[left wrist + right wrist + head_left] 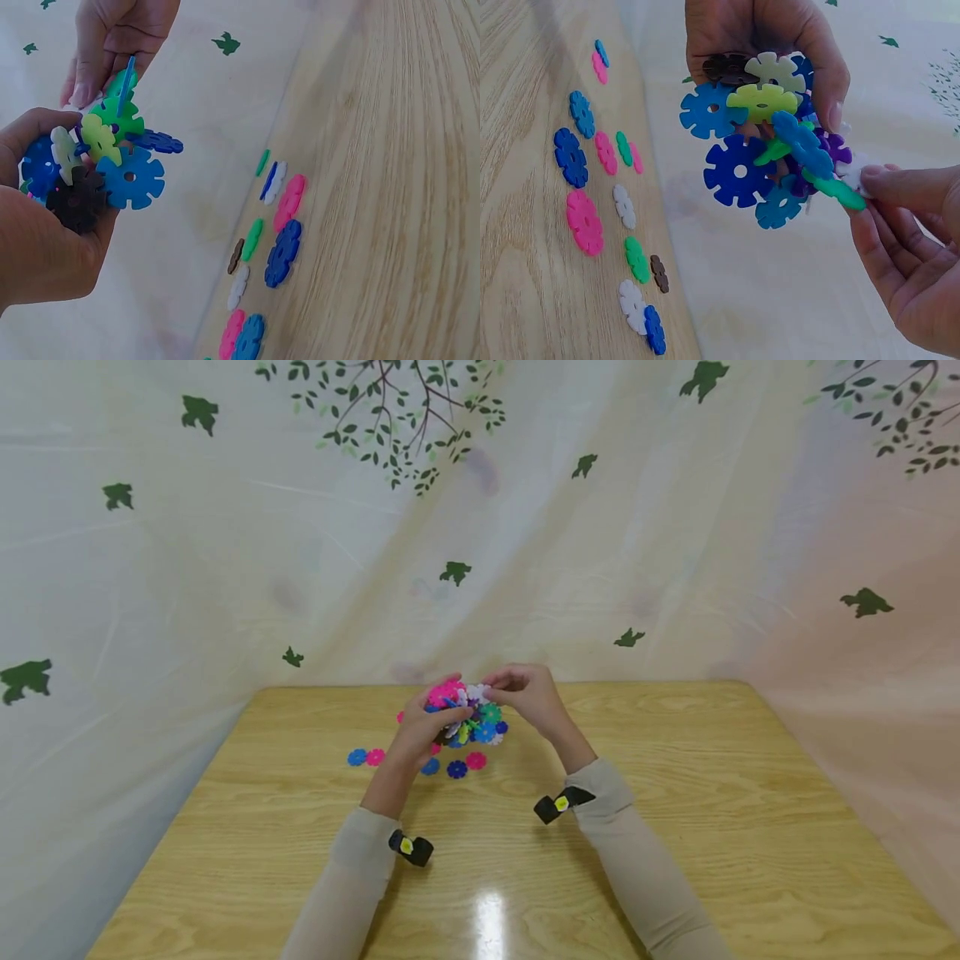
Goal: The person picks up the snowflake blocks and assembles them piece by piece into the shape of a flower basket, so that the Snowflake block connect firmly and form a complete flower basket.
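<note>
Above the far part of the table, my left hand (420, 727) grips a cluster of interlocked notched plastic snowflake discs (489, 713), its thumb lying across the front. The cluster mixes pink, white, green, yellow, purple, black and blue discs. In the left wrist view a light blue disc (129, 180) faces outward, beside the black one (77, 199). My right hand (531, 697) is at the cluster's right edge. Its thumb and fingers pinch a white disc (852, 175) there, partly covered by the thumb. A green disc (838, 192) lies right against these fingertips.
Loose discs lie on the wooden table (675, 827) below and around the hands, among them a pink disc (476, 761), a dark blue disc (457, 769) and a brown disc (659, 274). A printed cloth backdrop (360, 568) hangs behind the table's far edge.
</note>
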A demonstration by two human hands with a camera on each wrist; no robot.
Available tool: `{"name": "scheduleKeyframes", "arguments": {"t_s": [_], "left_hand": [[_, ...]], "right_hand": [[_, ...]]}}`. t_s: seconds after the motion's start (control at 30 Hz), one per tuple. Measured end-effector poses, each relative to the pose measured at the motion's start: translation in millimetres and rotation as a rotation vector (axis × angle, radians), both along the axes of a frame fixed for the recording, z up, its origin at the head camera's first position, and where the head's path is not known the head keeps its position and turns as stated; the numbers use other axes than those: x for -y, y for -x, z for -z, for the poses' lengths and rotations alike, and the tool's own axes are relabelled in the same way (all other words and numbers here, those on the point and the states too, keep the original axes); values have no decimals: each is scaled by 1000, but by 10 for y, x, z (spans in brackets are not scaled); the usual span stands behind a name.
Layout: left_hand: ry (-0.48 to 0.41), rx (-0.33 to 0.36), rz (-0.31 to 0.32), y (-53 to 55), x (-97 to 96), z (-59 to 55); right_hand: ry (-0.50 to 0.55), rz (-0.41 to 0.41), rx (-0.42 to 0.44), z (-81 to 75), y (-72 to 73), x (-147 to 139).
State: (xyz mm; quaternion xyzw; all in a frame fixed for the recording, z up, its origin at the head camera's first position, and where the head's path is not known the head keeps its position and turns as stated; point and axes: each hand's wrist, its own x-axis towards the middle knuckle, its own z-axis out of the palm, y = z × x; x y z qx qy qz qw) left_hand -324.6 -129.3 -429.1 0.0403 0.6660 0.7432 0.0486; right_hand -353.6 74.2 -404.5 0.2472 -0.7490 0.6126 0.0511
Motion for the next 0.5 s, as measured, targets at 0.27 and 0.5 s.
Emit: {"name": "scheduleKeyframes", "arguments": {"t_s": [0.27,0.5], "left_hand": [[-28,11,14,-15,17,-70],[-58,7,38,4,39,-89]], "right_hand": [[16,8,-25,-40,-43,36],[100,50,23,-13,-29,23]]}}
